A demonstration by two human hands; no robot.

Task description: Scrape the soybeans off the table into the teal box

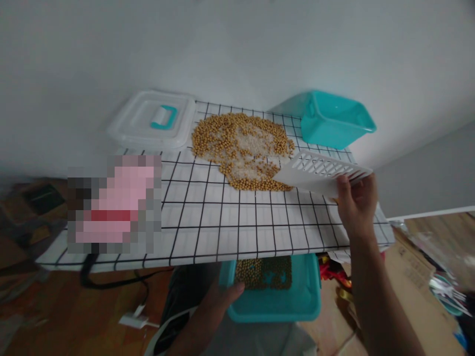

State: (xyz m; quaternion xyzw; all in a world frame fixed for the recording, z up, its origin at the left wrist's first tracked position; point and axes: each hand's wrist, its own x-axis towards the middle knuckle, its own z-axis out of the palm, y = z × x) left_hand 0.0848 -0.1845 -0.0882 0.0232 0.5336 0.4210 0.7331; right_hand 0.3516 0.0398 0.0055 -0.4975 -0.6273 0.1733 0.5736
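Note:
My right hand [358, 205] grips the right end of a white slotted plastic panel [308, 177], which is held tilted with its left end by the soybeans. The soybeans [217, 133] are spread over the table with white, rice-like grains [256, 143] among them. Below the table's front edge, my left hand [227, 299] is closed on the left rim of a teal tub [274, 314], its thumb on top and its other fingers hidden. Inside that tub lie soybeans [248, 272] and smaller, darker green beans [278, 269].
A second teal bin [326, 128] stands at the back right of the checked tabletop [208, 222]. At the back left sits a clear box lid [143, 121] with a teal handle. A blurred-out pink object [118, 202] is at the left. A white power strip [134, 320] and cable lie on the floor.

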